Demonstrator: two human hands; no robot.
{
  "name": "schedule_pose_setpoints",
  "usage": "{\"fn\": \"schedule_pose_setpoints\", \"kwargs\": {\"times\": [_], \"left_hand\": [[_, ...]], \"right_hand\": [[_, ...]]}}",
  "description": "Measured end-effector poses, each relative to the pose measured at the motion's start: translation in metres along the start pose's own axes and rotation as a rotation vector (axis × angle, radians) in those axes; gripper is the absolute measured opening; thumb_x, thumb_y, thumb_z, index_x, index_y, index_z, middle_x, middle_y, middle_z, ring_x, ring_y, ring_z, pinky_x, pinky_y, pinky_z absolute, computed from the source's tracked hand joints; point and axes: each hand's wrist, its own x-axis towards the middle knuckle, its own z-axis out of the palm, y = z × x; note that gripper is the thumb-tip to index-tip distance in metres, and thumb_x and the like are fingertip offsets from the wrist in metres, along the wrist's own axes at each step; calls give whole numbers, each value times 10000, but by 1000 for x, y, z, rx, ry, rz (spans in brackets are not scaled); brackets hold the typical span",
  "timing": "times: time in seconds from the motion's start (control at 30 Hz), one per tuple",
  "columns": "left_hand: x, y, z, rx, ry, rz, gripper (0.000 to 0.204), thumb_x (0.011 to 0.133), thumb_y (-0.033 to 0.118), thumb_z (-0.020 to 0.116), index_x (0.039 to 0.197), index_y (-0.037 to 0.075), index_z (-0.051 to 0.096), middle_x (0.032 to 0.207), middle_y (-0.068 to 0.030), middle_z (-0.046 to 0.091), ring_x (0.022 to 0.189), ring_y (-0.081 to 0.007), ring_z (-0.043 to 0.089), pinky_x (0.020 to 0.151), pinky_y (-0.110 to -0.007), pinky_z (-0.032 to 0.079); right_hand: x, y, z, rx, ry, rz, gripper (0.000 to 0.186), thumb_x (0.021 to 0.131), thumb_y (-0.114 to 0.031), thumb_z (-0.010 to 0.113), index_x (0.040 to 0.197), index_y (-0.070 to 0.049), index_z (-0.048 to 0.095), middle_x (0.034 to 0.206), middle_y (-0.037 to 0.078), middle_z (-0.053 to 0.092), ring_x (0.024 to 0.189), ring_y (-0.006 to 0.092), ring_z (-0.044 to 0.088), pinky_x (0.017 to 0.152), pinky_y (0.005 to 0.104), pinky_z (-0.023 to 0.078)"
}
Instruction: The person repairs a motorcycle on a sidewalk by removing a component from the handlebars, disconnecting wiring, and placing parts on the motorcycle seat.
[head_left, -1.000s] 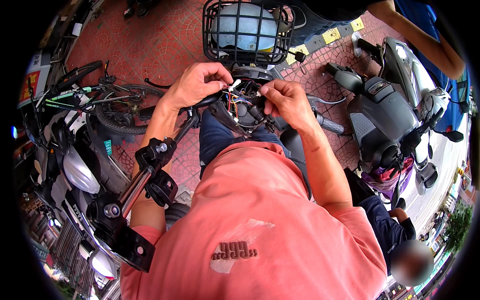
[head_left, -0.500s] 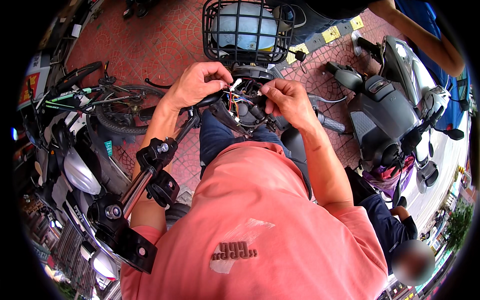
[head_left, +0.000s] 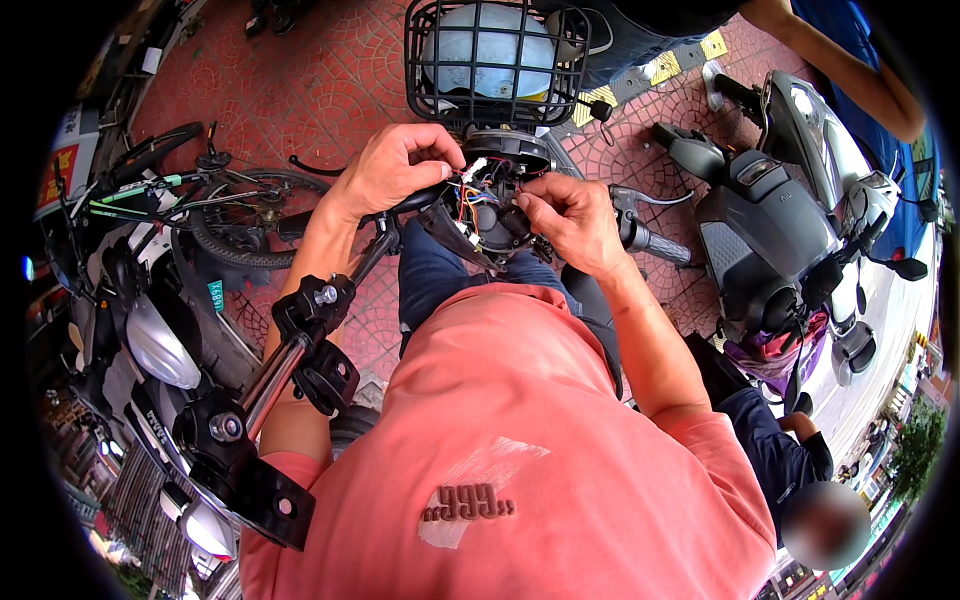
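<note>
An opened round dark housing with a bundle of coloured wires sits at the handlebar of a vehicle, in front of my legs. My left hand is at the left side of the bundle, thumb and forefinger pinched on a thin red wire beside a white plug connector. On the right side of the opening, my right hand has its thumb and forefinger closed together among the wires. What lies between those fingertips is too small to make out. Below the wires shows a dark round part.
A black wire basket holding a pale blue helmet stands just beyond the housing. A parked bicycle is to the left, a grey scooter to the right. Another person's arm shows at the upper right.
My right hand has moved slightly down and toward the wires, its fingertips lower in the opening. My left hand stays nearly in place.
</note>
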Motion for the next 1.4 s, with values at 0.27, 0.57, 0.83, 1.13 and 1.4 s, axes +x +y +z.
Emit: {"fn": "schedule_pose_setpoints", "kwargs": {"times": [0.27,0.57,0.83,1.13,1.4], "left_hand": [[1,0,-2,25,-18,-5,128,948,22,684,1040,-16,765,952,-24,743,892,-91,676,819,-271,548],[0,2,-2,72,-24,0,118,980,32,659,1064,3,737,980,13,702,883,-45,622,795,-240,509],[-1,0,-2,58,-26,24,113,983,37,660,1055,4,740,970,21,688,884,-45,611,795,-241,500],[-1,0,-3,83,-28,38,113,986,48,672,1058,0,743,990,13,682,908,-57,618,814,-256,507],[-2,4,-2,69,-35,29,130,974,37,672,1062,-6,758,994,2,681,928,-78,628,848,-267,508]], "right_hand": [[-5,-3,2,-114,65,-116,139,940,-135,764,972,-3,795,739,103,718,618,156,672,589,329,512],[10,-3,-2,170,43,155,211,1016,-195,733,994,8,786,680,6,663,617,70,594,573,285,475],[14,3,-5,241,15,232,224,1024,-219,723,1005,-6,788,672,-10,640,585,62,544,527,275,416],[15,1,-6,279,8,271,222,1036,-227,712,1001,-19,781,666,-17,603,560,54,506,499,261,380],[16,-1,-8,276,4,272,231,1037,-233,710,999,-17,779,670,-22,606,571,51,509,503,260,379]]}}
